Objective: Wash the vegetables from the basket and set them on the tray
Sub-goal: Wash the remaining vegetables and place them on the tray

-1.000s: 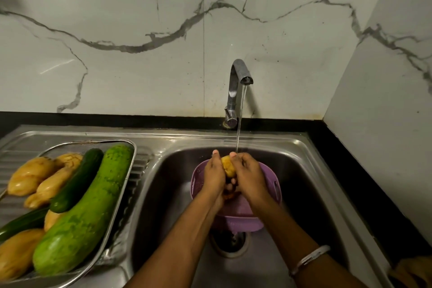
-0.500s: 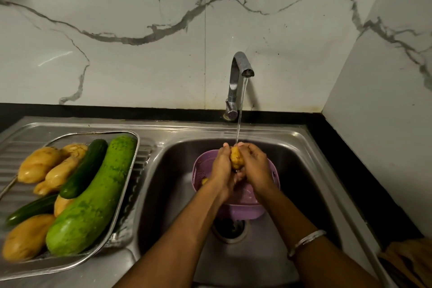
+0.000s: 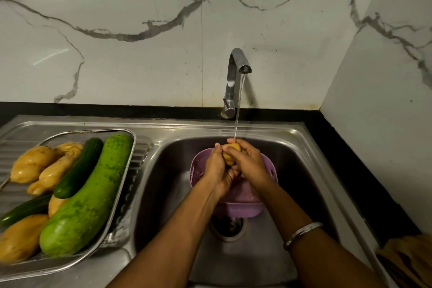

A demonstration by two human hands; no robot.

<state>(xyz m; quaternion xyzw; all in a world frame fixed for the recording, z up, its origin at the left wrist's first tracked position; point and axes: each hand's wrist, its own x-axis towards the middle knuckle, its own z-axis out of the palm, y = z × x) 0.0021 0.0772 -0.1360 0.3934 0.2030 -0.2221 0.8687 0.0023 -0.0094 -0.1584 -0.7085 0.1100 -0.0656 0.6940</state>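
A small yellow potato point(image 3: 230, 154) sits between the two hands, right under the thin stream of water point(image 3: 238, 114) that falls from the tap point(image 3: 234, 77). The left hand point(image 3: 216, 167) curls round the potato's left side. The right hand point(image 3: 251, 163) curls round its right side, with the fingertips on the top. Both hands hold it just above the purple basket point(image 3: 238, 203), which stands in the steel sink point(image 3: 304, 170) over the drain point(image 3: 228, 227). A silver bangle point(image 3: 301, 234) is on the right wrist.

To the left, well apart from the hands, a metal tray point(image 3: 121, 194) rests on the draining board. In it lie a big light green gourd point(image 3: 86, 196), two dark green cucumbers point(image 3: 78, 167), and some wet yellow potatoes point(image 3: 32, 163).
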